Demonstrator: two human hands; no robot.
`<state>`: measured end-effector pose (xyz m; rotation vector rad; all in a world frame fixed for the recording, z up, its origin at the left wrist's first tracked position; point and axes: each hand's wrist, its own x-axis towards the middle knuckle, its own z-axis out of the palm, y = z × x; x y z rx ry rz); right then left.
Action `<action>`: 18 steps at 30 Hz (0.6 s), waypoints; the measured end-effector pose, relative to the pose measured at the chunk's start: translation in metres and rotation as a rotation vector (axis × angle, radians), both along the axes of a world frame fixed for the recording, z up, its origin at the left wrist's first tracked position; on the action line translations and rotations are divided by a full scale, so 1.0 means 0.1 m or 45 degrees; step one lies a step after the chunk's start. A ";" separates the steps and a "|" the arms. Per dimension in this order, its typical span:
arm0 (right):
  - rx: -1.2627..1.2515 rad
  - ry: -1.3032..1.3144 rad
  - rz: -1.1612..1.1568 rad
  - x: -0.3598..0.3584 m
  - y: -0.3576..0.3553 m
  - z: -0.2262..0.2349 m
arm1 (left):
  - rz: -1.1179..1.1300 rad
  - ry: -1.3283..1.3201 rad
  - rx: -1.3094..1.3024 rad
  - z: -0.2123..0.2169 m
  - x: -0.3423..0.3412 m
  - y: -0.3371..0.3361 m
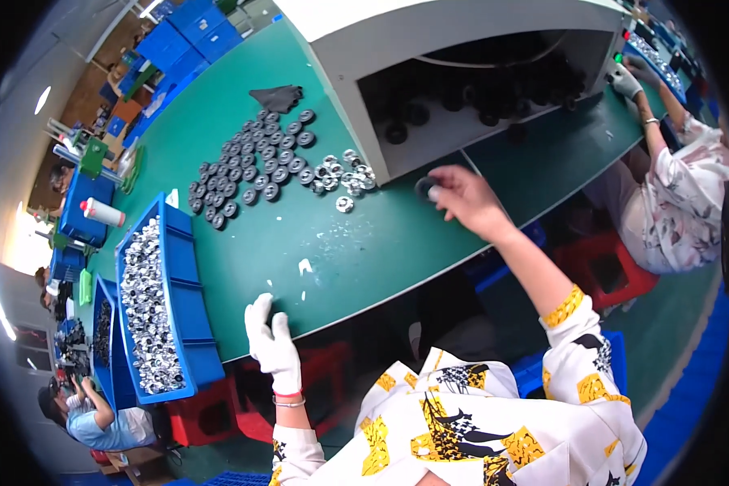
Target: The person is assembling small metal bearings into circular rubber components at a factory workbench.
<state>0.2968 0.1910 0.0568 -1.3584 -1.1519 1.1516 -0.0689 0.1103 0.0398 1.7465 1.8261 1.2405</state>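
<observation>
My right hand [464, 197], bare, is stretched out over the green table [364, 243] just below the opening of a white machine [462, 49], and its fingertips pinch a small dark round part [424, 189]. My left hand [271, 340] wears a white glove and rests on the table's near edge with fingers slightly apart, holding nothing. A spread of dark round parts [255, 162] lies further out on the table, and a small cluster of shiny metal rings [342, 178] sits just left of my right hand.
A blue bin [158, 304] full of shiny metal pieces sits at the table's left end. More dark parts lie inside the machine opening [478, 101]. A gloved co-worker [680, 186] sits at the right. A black cloth [277, 97] lies far out. Red stools stand under the table.
</observation>
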 end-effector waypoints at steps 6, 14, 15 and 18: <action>-0.223 0.598 0.212 -0.43 -0.71 -0.11 | -0.218 -0.955 -0.235 0.19 0.70 -0.37; -0.352 0.685 0.293 -0.71 -1.15 -0.16 | -0.337 -1.341 -0.603 0.06 1.04 -0.54; -0.351 0.690 0.310 -0.74 -1.19 -0.17 | -0.320 -1.346 -0.605 0.06 1.05 -0.56; -0.387 0.699 0.359 -0.80 -1.28 -0.19 | -0.312 -1.322 -0.637 0.08 1.05 -0.61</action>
